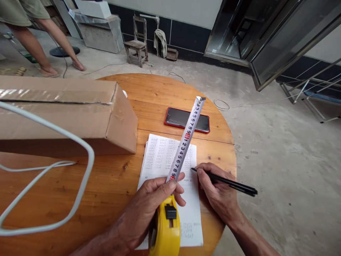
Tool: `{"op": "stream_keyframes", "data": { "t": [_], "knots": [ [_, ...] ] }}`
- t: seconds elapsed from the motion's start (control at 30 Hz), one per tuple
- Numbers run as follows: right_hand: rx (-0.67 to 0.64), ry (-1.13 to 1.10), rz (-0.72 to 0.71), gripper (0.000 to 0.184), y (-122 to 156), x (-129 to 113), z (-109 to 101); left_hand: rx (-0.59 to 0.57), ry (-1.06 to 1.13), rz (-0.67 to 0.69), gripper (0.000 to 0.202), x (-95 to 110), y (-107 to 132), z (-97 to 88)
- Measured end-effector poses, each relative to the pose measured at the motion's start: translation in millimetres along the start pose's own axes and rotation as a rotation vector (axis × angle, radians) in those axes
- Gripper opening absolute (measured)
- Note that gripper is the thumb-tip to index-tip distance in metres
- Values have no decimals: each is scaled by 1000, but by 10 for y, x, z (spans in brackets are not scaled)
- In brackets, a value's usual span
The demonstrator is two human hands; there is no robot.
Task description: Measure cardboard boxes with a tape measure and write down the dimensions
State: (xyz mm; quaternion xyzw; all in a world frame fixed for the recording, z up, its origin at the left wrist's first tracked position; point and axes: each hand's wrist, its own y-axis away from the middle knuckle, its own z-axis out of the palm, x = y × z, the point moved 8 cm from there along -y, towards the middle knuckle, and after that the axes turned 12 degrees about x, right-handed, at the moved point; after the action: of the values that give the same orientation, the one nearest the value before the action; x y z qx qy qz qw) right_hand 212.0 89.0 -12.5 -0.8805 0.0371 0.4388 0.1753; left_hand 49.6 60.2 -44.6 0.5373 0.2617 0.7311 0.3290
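Observation:
My left hand (150, 201) is closed on a yellow tape measure (167, 227), thumb pressed on the blade just above the case. The white metal blade (183, 145) sticks out up and to the right, its hooked tip above a phone (188, 119) in a red case. In my right hand (218, 192) is a black pen (229, 182), its point touching or just over the right side of a paper sheet (157, 170). Rows of handwritten figures cover parts of the sheet, which lies on a few others. The blade and my left hand hide its middle.
A taped cardboard box (124, 121) rests on the round wooden table (213, 149) at the left. In front of it loops a white tube or thick wire (89, 170). Beyond stand a small wooden chair (137, 42), a person's legs (45, 42) and a folding rack (306, 89).

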Motion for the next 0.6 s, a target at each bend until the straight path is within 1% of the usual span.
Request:
{"op": "stream_keyframes", "data": {
  "t": [0.27, 0.6],
  "knots": [
    [13, 39, -83, 12, -13, -74, -2, -14, 10, -6, 27, -5, -4, 3],
    [27, 67, -87, 15, -24, -98, -9, -7, -6, 0, 27, 5, -7, 7]
  ]
}}
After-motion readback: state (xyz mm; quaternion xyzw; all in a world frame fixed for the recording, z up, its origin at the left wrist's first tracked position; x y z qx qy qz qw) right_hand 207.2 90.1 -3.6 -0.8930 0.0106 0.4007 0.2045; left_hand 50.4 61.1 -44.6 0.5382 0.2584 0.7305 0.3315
